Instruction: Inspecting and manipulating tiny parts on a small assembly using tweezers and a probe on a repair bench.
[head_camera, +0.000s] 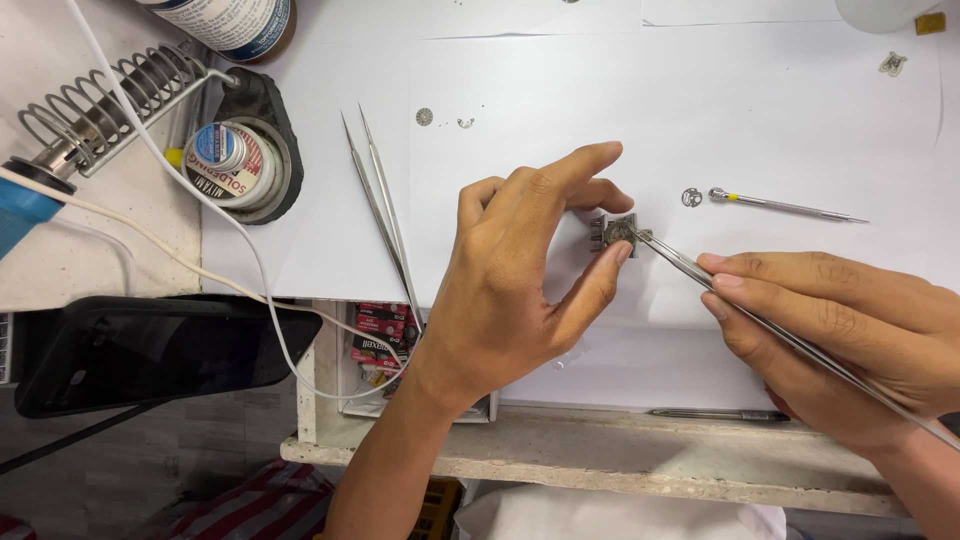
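Observation:
My left hand (530, 270) pinches a small square metal watch movement in its holder (612, 232) between thumb and fingers, resting on white paper (560, 110). In my right hand (850, 335) I grip long steel tweezers (700, 278), whose tips touch the movement's right edge. A small toothed wheel (691, 197) lies just right of the movement. Beside the wheel lies a thin screwdriver with a yellow band (780, 205).
A second pair of tweezers (380, 200) lies left of my left hand. A soldering iron stand (110, 100), a solder tin (235, 165), white cables and a dark phone (150, 350) sit at the left. Tiny parts (425, 117) lie on the paper. A pen (715, 414) rests near the bench edge.

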